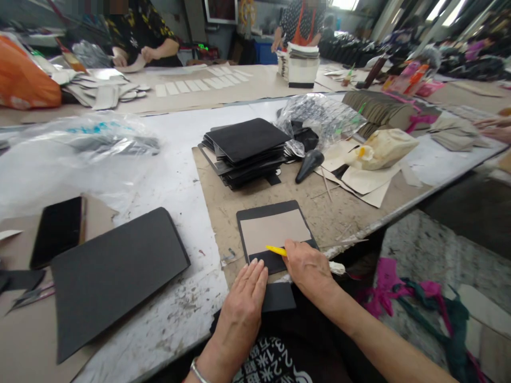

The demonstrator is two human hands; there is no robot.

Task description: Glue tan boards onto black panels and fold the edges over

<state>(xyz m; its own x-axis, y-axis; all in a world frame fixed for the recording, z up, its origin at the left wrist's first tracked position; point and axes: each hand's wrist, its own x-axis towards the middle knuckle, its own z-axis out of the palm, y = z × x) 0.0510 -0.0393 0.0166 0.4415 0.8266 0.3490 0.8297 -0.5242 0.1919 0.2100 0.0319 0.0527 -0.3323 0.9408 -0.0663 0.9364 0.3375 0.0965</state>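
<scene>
A black panel with a beige rectangle [275, 230] on it lies flat at the table's front edge. My right hand [307, 266] is closed round a yellow pointed tool [276, 250], whose tip rests at the beige rectangle's lower edge. My left hand [245, 298] lies flat, fingers stretched out, its fingertips at the panel's lower left corner. A smaller black piece [278, 297] sticks out over the table edge beside my left hand. Behind the panel stands a stack of black panels [249, 141].
A large black sheet [120, 271] and a phone [58, 229] lie on the left. Behind the panel are a dark pointed object [309, 166], a yellowish glue bag [385, 149] and crumpled plastic [319, 114]. Two people work across the table; another person's hand [497, 125] shows at far right.
</scene>
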